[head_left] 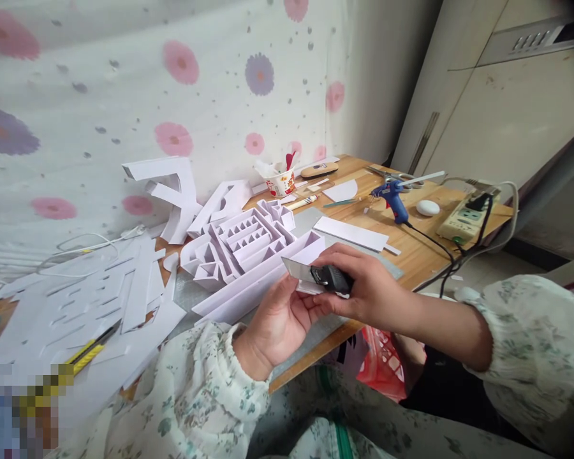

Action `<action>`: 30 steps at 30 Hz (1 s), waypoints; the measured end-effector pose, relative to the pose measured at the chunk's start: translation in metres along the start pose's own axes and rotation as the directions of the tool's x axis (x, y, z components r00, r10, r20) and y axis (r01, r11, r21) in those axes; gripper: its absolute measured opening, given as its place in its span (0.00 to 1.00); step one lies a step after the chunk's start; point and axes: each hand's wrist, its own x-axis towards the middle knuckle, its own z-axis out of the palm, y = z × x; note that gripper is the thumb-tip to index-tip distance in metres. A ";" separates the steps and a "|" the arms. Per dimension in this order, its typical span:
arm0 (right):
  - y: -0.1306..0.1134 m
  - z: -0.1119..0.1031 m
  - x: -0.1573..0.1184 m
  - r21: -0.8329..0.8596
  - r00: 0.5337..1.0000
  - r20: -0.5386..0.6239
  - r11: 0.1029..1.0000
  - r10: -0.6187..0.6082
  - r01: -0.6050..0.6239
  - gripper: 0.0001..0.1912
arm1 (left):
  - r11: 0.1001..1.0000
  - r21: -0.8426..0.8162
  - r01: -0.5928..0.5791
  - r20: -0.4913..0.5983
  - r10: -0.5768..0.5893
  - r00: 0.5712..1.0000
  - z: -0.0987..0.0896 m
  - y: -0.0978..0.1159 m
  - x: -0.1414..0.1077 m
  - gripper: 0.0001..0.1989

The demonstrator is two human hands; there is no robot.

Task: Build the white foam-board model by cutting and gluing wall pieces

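My right hand [358, 284] grips a black-handled cutter [333, 279] with a wide, flat grey blade pointing left. My left hand [284, 319] is palm up just below the blade, thumb and fingers curled around a small white board piece [307, 288], most of it hidden. Both hands meet over the near table edge. Behind them lies a white board letter-like shape [253, 239] with many upright walls and compartments. A long white open channel [263, 280] runs in front of it, close to my left hand.
A blue glue gun [392, 199] stands at the right, near a power strip [466, 220] with cables and a white egg-shaped object [428, 208]. White strips [351, 234] lie behind my hands. Cut sheets [86, 299] and a yellow utility knife [88, 354] are at left. A paper cup [281, 183] stands behind.
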 end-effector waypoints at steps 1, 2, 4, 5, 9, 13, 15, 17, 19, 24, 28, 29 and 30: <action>0.000 0.000 0.000 0.008 1.000 0.001 1.000 0.009 -0.009 0.14 | 1.000 -0.001 0.015 -0.006 -0.015 1.000 0.000 0.000 0.000 0.15; 0.000 0.000 0.000 0.014 1.000 0.001 1.000 0.016 -0.016 0.13 | 1.000 -0.002 0.028 -0.012 -0.028 1.000 0.000 0.000 0.000 0.15; 0.000 -0.001 0.000 0.022 1.000 0.005 0.999 0.027 -0.027 0.12 | 0.999 0.002 0.046 -0.014 -0.046 0.999 0.000 0.000 -0.001 0.16; 0.000 -0.001 0.000 0.024 0.999 0.009 0.999 0.032 -0.032 0.11 | 0.999 0.005 0.050 -0.010 -0.050 0.999 0.000 -0.001 -0.001 0.16; -0.001 -0.002 0.000 0.030 0.999 0.005 0.998 0.048 -0.048 0.10 | 0.998 0.010 0.063 -0.009 -0.063 0.998 0.000 0.000 -0.001 0.15; -0.004 -0.001 0.002 0.039 0.999 -0.017 0.998 0.045 -0.044 0.10 | 0.997 0.011 0.073 -0.018 -0.073 0.997 0.001 0.001 0.000 0.14; -0.005 -0.002 0.002 0.042 0.999 -0.017 0.998 0.049 -0.048 0.10 | 0.997 0.017 0.069 -0.003 -0.069 0.998 0.001 0.002 -0.001 0.14; -0.005 -0.002 0.002 0.043 0.998 -0.013 0.997 0.057 -0.056 0.10 | 0.997 0.024 0.067 0.005 -0.067 0.998 0.001 0.002 -0.001 0.12; -0.004 -0.002 0.001 0.041 0.998 -0.018 0.998 0.052 -0.052 0.12 | 0.997 0.044 0.066 0.015 -0.067 0.998 0.000 0.002 -0.001 0.12; 0.002 -0.002 -0.003 0.048 0.999 0.009 0.998 -0.031 0.031 0.15 | 0.993 0.117 0.026 0.056 -0.033 0.998 -0.001 0.004 -0.001 0.17; 0.003 -0.011 -0.001 0.017 0.996 0.065 0.998 -0.066 0.065 0.20 | 0.919 0.349 -0.185 0.059 0.176 0.983 -0.002 0.010 0.000 0.22; 0.003 -0.016 -0.001 0.005 0.995 0.074 0.998 -0.061 0.060 0.20 | 0.866 0.427 -0.259 0.076 0.251 0.965 -0.003 0.013 0.000 0.24; 0.003 -0.021 0.000 -0.008 0.996 0.085 0.999 -0.043 0.043 0.20 | 0.804 0.494 -0.330 0.103 0.322 0.941 -0.003 0.015 0.000 0.25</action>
